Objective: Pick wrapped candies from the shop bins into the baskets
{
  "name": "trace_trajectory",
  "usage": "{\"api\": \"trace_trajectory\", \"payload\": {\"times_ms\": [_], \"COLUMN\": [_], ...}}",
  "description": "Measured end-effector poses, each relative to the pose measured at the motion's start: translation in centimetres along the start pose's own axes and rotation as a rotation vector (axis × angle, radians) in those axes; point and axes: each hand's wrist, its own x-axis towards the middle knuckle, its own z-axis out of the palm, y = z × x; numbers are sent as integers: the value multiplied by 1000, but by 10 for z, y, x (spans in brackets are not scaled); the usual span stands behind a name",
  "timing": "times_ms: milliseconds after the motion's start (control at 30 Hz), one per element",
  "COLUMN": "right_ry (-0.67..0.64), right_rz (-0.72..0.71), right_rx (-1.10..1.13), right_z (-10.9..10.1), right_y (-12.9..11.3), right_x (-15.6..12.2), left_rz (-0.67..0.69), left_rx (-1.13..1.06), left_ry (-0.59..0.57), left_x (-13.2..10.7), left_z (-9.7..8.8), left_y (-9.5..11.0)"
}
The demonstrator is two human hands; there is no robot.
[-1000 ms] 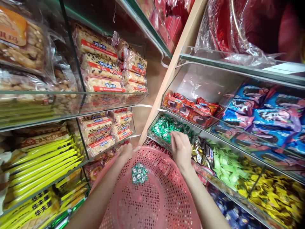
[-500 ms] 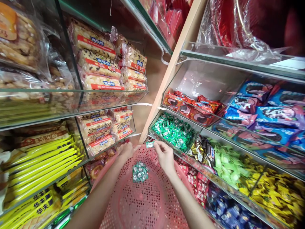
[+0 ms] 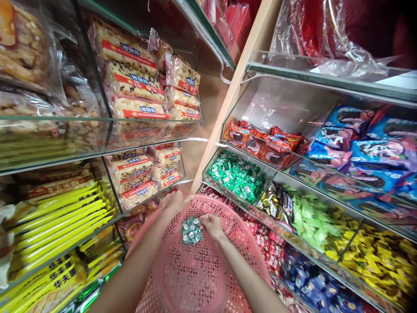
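Note:
A pink perforated plastic basket (image 3: 257,256) is in front of me, tilted so that its inside shows. My left hand (image 3: 173,203) is closed on its far rim, left of the middle; part of its fingers is hidden. Inside the basket lies a small pile of green-wrapped candies (image 3: 191,232). My right hand (image 3: 213,226) is down in the basket at the right edge of this pile. Its thumb and fingers are pinched at a small green-wrapped candy (image 3: 196,221), which touches or overlaps the pile.
Beyond the basket, a clear bin holds many green-wrapped candies (image 3: 237,176). Glass shelf edges (image 3: 312,241) run close along the right, with light green sweets (image 3: 312,217) and yellow-wrapped sweets (image 3: 381,261). Packaged sachima (image 3: 137,82) and yellow packets (image 3: 61,217) fill the left shelves.
My right hand has moved down from above the basket's far rim to the candy pile, carrying a green-wrapped candy. My left hand stays on the rim.

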Motion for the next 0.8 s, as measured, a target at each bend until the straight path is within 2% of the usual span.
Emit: {"api": "trace_trajectory", "payload": {"times_ms": [200,533,800], "right_ry": [13,85,94], "right_rz": [4,-151,-181], "right_rx": [-50,-243,-319], "right_z": [4,-1,4], "right_y": [7,14,23], "right_x": [-2,-1,0], "left_rz": [11,-2,6], "left_rx": [12,18,18], "left_ry": [15,5,12], "left_x": [1,1,0], "left_z": [3,2,2], "left_y": [-1,0,-1]}}
